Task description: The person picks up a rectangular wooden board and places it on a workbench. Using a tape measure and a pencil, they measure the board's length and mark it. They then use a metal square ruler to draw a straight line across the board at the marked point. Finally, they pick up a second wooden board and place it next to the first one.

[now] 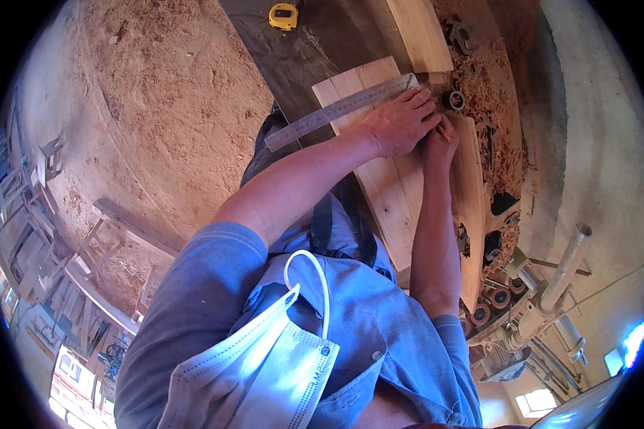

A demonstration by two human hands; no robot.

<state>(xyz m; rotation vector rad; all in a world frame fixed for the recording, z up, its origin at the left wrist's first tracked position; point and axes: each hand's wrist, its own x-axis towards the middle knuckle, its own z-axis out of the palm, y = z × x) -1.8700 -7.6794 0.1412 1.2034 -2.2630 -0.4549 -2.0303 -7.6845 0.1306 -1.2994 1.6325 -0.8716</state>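
Note:
A metal ruler with graduated markings lies slantwise across pale wooden boards set side by side. My left hand presses on the boards, its fingers curled round the ruler's far right end; whether a second leg makes it a square is hidden. Close against those fingertips, at the boards' right edge, my right hand is closed on a thin orange pencil, only partly visible. Its tip is hidden by the hands.
A yellow tape measure lies on the dark bench top. Other planks rest at the far right and beside my right forearm. Shavings, a small round dark part and clamp hardware line the bench's right side. A face mask hangs before my chest.

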